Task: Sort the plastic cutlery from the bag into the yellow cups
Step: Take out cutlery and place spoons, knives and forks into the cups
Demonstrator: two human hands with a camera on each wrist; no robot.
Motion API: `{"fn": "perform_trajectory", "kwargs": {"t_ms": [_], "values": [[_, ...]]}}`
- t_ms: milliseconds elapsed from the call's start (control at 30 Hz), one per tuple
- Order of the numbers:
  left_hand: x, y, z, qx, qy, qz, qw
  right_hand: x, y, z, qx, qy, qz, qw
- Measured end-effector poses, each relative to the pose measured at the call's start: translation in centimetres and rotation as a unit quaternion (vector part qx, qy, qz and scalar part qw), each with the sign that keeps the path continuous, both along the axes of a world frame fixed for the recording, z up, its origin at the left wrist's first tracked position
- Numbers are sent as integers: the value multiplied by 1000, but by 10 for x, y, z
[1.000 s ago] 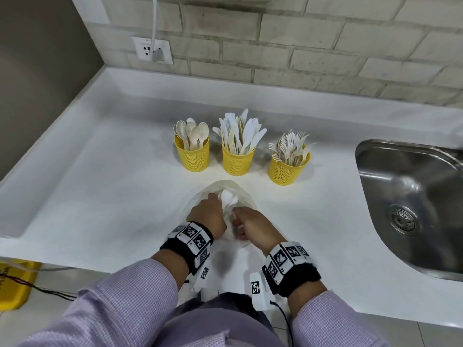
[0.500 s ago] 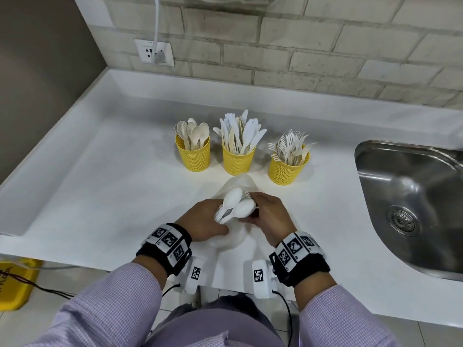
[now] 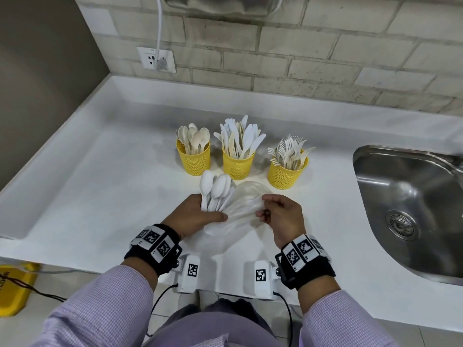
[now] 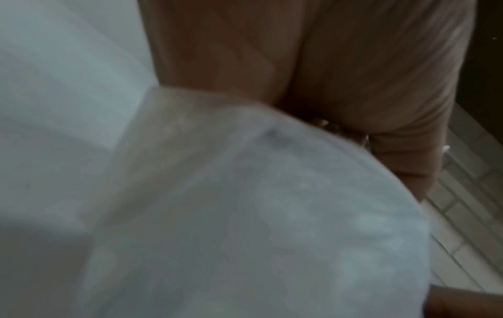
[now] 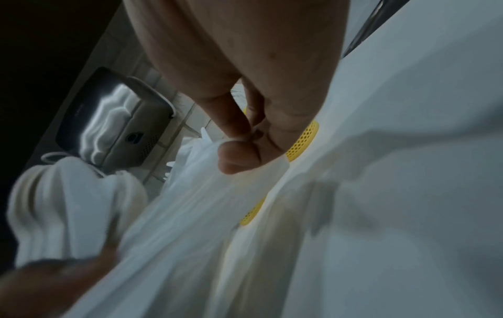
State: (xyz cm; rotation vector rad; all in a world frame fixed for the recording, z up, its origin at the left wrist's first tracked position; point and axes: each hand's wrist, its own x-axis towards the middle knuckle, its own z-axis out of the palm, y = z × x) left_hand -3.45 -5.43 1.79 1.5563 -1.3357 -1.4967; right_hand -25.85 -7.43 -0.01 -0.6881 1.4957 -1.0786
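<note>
My left hand grips a bunch of white plastic spoons by their handles, bowls fanned up and away from me, just in front of the cups. My right hand pinches the edge of the clear plastic bag, which lies crumpled on the counter between both hands. In the right wrist view thumb and forefinger nip the bag. Three yellow mesh cups stand in a row behind: spoons cup, knives cup, forks cup. The left wrist view is blurred, filled by bag film.
A steel sink is sunk in the white counter at the right. A brick wall with a socket and cable runs behind. A metal dispenser hangs on the wall above. A yellow object lies on the floor, lower left.
The spoons came out of the bag: my right hand held them half a second ago, now my left hand grips them, raised toward the cups. My right hand shifted right onto the bag's edge.
</note>
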Motion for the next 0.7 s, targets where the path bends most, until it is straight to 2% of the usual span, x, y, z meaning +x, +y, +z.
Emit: {"fn": "perform_trajectory", "kwargs": {"t_ms": [133,200,267,333,400,467,533,600,633,700], "values": [[-3,-2,0,-19,71,66,995,-8,2,-5,32,114,53,992],[-4,-5,1,-28,87,106,990,-9,2,-9,32,204,114,972],[-5,-9,4,-35,108,141,984,-9,5,-13,-23,345,147,927],[-8,-13,8,-38,122,160,979,-4,10,-10,-168,452,126,867],[-11,-15,10,-41,129,166,977,3,14,2,-291,467,155,821],[-15,-16,11,-42,134,167,976,9,15,10,-315,440,240,806],[-20,-16,16,-41,151,175,972,14,15,13,-268,450,334,784],[-23,-18,20,-53,171,186,966,16,14,9,-208,492,416,736],[-23,-20,22,-62,171,196,964,16,15,6,-196,515,432,714],[-22,-24,28,-80,185,232,951,13,17,-1,-191,545,424,698]]}}
